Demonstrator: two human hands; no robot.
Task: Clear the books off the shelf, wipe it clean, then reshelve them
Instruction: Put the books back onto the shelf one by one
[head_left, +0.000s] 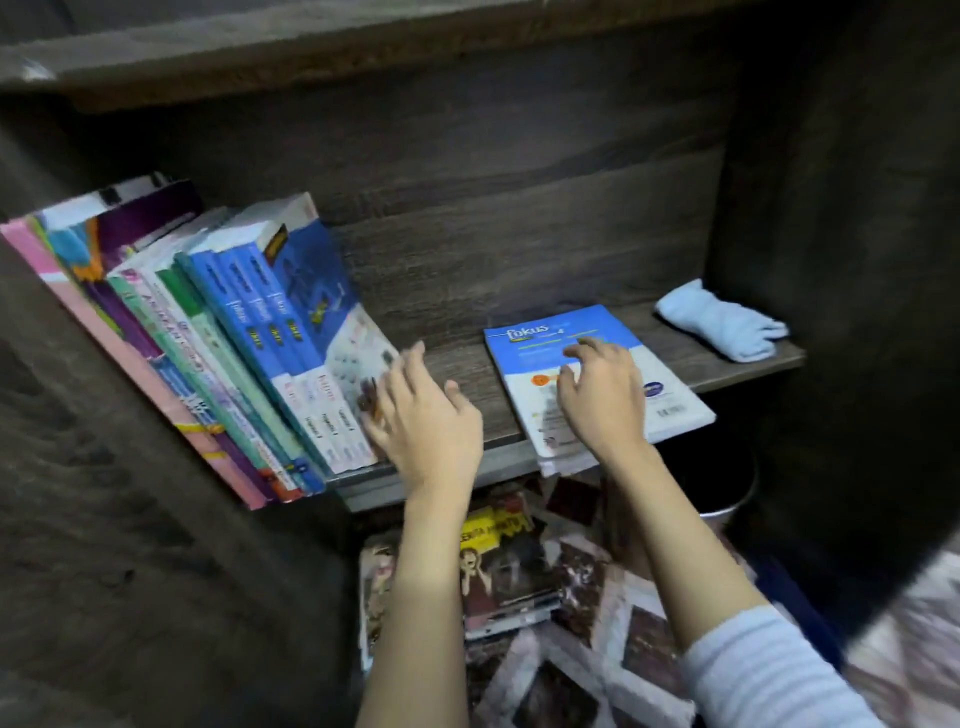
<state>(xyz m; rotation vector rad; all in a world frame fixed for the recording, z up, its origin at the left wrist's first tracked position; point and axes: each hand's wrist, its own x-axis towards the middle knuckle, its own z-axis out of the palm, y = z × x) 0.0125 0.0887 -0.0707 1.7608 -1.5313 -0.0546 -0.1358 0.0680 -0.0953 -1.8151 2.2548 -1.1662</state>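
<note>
Head cam view: right hand (602, 400) has its fingers loosely bent and spread, tips resting on the cover of the blue-and-white Fokus workbook (530, 338). Not gripping it, just lying on top. Left hand (431, 421) is flat and open, fingers fanned against the outermost cover of the leaning row of books (249, 332), looks like it's propping them up.

The workbook lies flat on the shelf (462, 374), long axis running front to back, near end hanging a bit over the front edge. It's right under the right hand, with the row well to its left, so I'd guess the right hand moves it.

Covers are glossy thin paperbacks, the shelf is dark wood-grain board. A soft, pale blue cloth (722, 325) sits bunched up at the far right end. More books (504, 566) are piled underneath.
</note>
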